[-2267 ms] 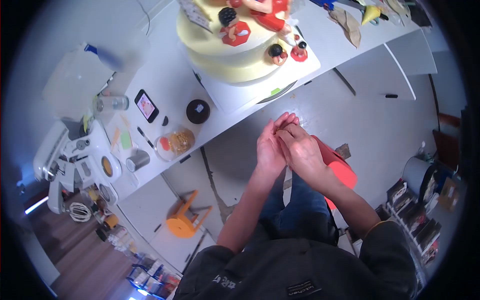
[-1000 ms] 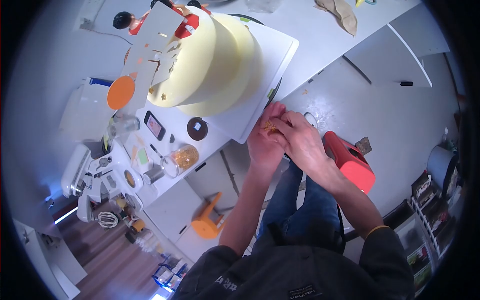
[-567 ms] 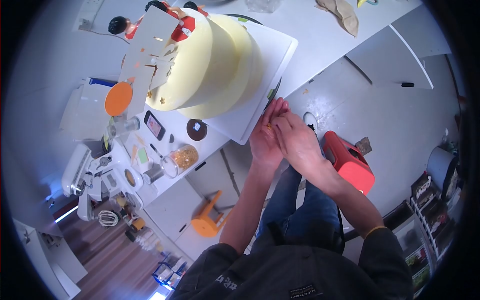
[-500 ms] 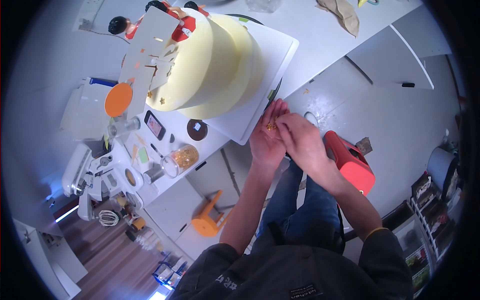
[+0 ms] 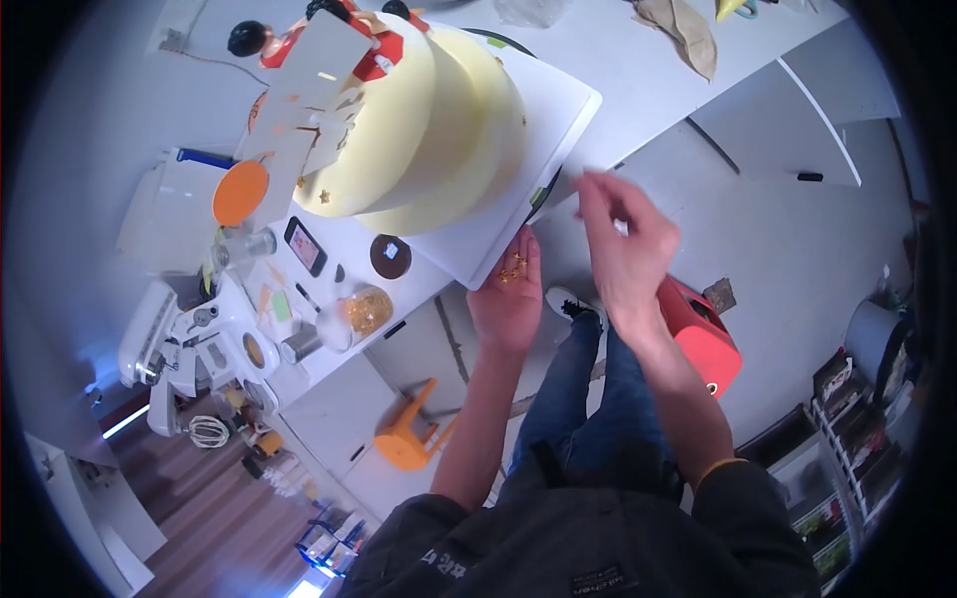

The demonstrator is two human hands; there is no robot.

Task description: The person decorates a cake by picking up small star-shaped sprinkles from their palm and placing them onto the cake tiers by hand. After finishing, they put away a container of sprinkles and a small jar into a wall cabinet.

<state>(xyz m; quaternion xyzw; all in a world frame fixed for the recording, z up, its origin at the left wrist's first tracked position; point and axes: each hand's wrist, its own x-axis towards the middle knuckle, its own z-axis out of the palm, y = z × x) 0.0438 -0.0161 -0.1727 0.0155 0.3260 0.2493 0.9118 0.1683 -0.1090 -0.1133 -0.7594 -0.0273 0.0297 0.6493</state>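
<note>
My left hand is palm up beside the edge of the white cake board, with several small gold pieces lying on its palm and fingers. To the right of it, over the floor, my right hand is raised with thumb and forefinger pinched together; its fingertips are blurred, and anything between them is too small to tell. A pale yellow tiered cake stands on the board. A few gold stars are on the cake, and red-clothed figures sit on top.
On the white table are a phone, a jar of gold bits, a round brown item and a stand mixer. An orange stool and a red container are below the table's level.
My right hand has left my left palm and moved up and to the right. My left hand has shifted left and slightly down, showing the gold pieces more fully.
</note>
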